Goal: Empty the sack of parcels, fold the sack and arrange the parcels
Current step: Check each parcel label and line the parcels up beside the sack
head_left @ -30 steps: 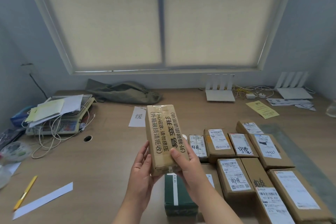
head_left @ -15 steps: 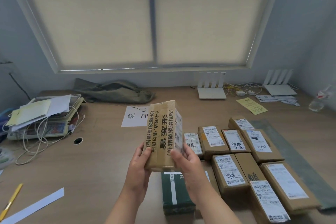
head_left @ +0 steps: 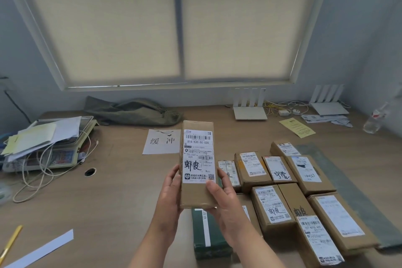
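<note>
A long cardboard parcel (head_left: 197, 154) stands upright in the air over the desk, its white shipping label facing me. My left hand (head_left: 169, 200) grips its lower left edge and my right hand (head_left: 226, 204) its lower right edge. Below it lies a dark green parcel (head_left: 208, 235). To the right, several labelled cardboard parcels (head_left: 272, 204) lie in rows on the wooden desk (head_left: 113, 202). The olive green sack (head_left: 132, 113) lies crumpled at the back of the desk under the window.
A scale piled with papers and cables (head_left: 47, 146) sits at the left. A printed sheet (head_left: 162, 141) lies behind the held parcel. Two white routers (head_left: 250, 111) and a yellow leaflet (head_left: 297, 127) are at the back right, a plastic bottle (head_left: 373, 122) at far right, a yellow pen (head_left: 10, 243) at front left.
Both hands have turned the parcel about its long axis. The taped side with printed warnings faced me before; now the shipping label does. My view has shifted right.
</note>
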`<action>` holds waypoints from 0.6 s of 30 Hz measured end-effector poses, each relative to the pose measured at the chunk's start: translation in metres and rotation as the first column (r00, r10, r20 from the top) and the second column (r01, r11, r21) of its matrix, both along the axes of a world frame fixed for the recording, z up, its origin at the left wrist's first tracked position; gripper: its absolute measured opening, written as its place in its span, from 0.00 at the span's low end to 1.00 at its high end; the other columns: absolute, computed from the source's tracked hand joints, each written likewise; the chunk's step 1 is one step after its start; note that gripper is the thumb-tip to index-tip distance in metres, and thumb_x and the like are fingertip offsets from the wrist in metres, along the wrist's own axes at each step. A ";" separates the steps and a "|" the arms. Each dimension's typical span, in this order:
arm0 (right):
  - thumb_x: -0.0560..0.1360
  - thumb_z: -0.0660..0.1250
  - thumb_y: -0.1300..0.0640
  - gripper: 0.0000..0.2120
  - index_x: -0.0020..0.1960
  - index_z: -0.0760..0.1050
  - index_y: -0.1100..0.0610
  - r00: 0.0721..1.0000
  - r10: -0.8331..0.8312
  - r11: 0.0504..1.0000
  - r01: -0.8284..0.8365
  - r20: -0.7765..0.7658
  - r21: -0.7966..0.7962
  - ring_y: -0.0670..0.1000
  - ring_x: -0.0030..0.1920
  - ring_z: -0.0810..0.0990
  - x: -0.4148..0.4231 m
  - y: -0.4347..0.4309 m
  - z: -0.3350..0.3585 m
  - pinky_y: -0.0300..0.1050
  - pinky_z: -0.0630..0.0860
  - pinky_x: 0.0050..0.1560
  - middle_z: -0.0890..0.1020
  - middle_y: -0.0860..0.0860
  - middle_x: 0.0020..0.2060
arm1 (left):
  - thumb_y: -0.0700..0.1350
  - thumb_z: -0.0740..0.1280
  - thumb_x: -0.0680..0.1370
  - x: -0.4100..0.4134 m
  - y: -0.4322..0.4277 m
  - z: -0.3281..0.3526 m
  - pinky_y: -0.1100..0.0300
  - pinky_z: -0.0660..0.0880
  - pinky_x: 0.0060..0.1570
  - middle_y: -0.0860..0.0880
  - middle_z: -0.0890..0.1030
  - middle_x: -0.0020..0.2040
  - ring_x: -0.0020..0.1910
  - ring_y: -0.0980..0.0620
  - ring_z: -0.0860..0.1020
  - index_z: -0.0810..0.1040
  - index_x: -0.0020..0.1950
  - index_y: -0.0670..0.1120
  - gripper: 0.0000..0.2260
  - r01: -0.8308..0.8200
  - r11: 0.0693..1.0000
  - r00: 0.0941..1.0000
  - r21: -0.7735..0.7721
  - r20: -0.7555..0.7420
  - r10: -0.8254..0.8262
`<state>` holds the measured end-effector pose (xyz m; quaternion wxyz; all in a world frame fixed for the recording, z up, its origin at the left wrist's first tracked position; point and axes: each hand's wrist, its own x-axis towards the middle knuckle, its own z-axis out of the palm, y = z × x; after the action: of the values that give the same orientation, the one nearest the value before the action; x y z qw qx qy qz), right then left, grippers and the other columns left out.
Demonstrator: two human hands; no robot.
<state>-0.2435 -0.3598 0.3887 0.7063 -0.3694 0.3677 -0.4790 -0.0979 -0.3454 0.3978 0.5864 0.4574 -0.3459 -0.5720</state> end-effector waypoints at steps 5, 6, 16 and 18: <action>0.74 0.70 0.52 0.28 0.72 0.67 0.45 0.999 -0.010 1.000 0.010 -0.032 -0.003 0.55 0.62 0.81 0.001 0.004 -0.001 0.59 0.77 0.64 0.83 0.50 0.60 | 0.58 0.69 0.73 0.002 0.004 -0.009 0.46 0.77 0.58 0.47 0.81 0.66 0.64 0.45 0.80 0.66 0.74 0.53 0.31 0.050 0.998 0.999 -0.024 -0.002 -0.050; 0.74 0.70 0.52 0.27 0.71 0.67 0.45 0.999 -0.014 1.000 0.014 -0.036 -0.002 0.55 0.61 0.81 0.002 0.005 -0.002 0.58 0.77 0.64 0.84 0.50 0.60 | 0.59 0.70 0.71 0.002 0.004 -0.011 0.47 0.77 0.58 0.47 0.81 0.66 0.64 0.45 0.80 0.66 0.74 0.53 0.33 0.060 0.998 0.998 -0.027 -0.002 -0.061; 0.75 0.70 0.52 0.23 0.69 0.71 0.44 0.986 -0.109 0.992 0.115 -0.124 0.046 0.53 0.57 0.84 -0.004 0.021 -0.017 0.58 0.79 0.61 0.85 0.49 0.56 | 0.54 0.67 0.74 0.004 0.004 -0.040 0.42 0.76 0.63 0.50 0.82 0.64 0.64 0.46 0.80 0.73 0.71 0.54 0.25 0.141 0.990 0.986 0.025 0.083 -0.143; 0.75 0.70 0.52 0.23 0.69 0.71 0.44 0.983 -0.131 0.988 0.140 -0.132 0.062 0.53 0.58 0.83 -0.006 0.024 -0.020 0.58 0.79 0.60 0.85 0.49 0.57 | 0.55 0.69 0.74 0.002 0.005 -0.045 0.43 0.77 0.63 0.50 0.82 0.64 0.64 0.46 0.80 0.73 0.72 0.54 0.26 0.158 0.987 0.984 0.038 0.084 -0.160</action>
<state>-0.2492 -0.3354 0.3684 0.6599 -0.3481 0.4531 -0.4879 -0.0958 -0.3406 0.3532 0.5162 0.4618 -0.3973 -0.6021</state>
